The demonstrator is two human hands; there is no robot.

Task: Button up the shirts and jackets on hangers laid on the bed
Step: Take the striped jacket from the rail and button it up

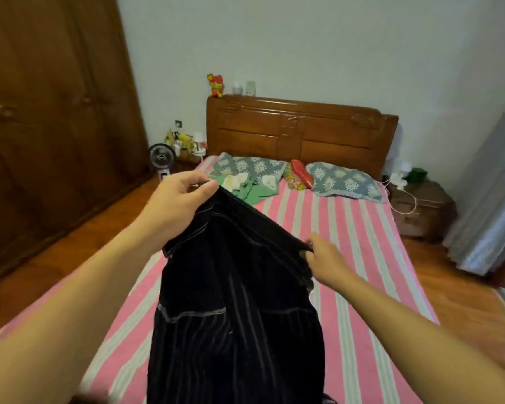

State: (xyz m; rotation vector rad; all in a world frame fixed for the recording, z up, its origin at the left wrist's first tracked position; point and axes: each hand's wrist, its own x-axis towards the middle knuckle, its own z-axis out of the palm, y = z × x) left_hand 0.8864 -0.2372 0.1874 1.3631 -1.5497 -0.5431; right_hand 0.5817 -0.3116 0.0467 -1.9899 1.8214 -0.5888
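Observation:
A dark, faintly striped jacket [233,310] with pale stitching hangs in the air over the bed [362,258], held up by its top edge. My left hand [181,199] pinches the upper left corner of that edge. My right hand [322,258] grips the right end, lower and closer to the mattress. The jacket's lower part drops toward the near bed edge. No hanger or buttons show from this side. A green patterned garment [251,186] lies crumpled near the pillows.
The bed has a pink-striped sheet, two blue floral pillows [344,180], and a red cushion [302,173]. A wooden headboard [301,132] stands behind. A wardrobe [50,112] fills the left. A small fan [161,158] and a bedside cabinet [420,205] flank the bed.

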